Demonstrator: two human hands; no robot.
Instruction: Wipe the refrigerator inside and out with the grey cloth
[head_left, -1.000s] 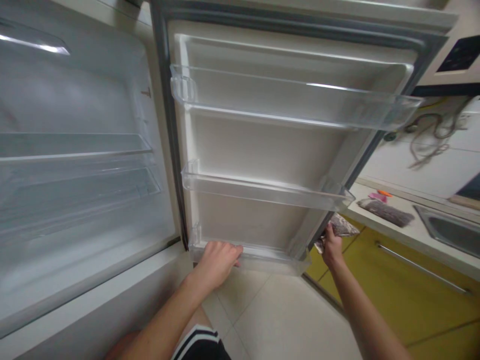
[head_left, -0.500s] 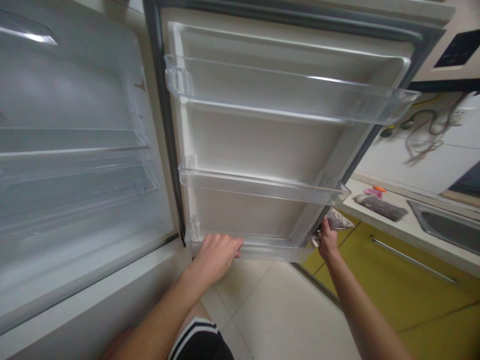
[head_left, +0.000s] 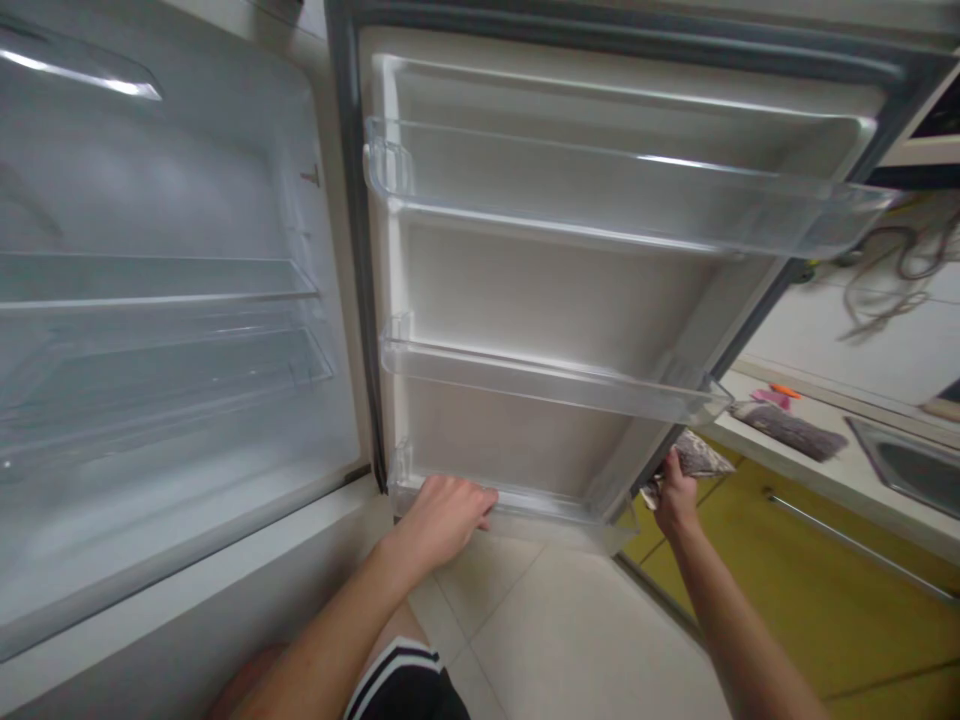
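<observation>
The refrigerator door (head_left: 525, 280) stands wide open, its inner side facing me. At the lowest clear door bin (head_left: 555, 528), my left hand (head_left: 448, 515) is closed over the front rim, with most fingertips hidden. My right hand (head_left: 677, 495) is at the door's outer edge, closed on a brown-and-white patterned cloth (head_left: 701, 457). Part of that cloth is hidden behind the fingers and the door. Higher on the door are a middle bin (head_left: 547, 375) and an upper bin (head_left: 600, 195), both clear plastic.
On the left is the refrigerator interior with a glass shelf (head_left: 150, 280) and clear drawers below. A counter (head_left: 750, 430) at the right holds a grey-brown cloth (head_left: 795, 428), a pink item, an orange item and a sink (head_left: 915, 465). Yellow cabinets (head_left: 847, 590) stand beneath; cables hang above.
The view has turned a little left, so the door, shelves and counter appear farther right. Both hands keep about the same places on the door, the right still with the cloth.
</observation>
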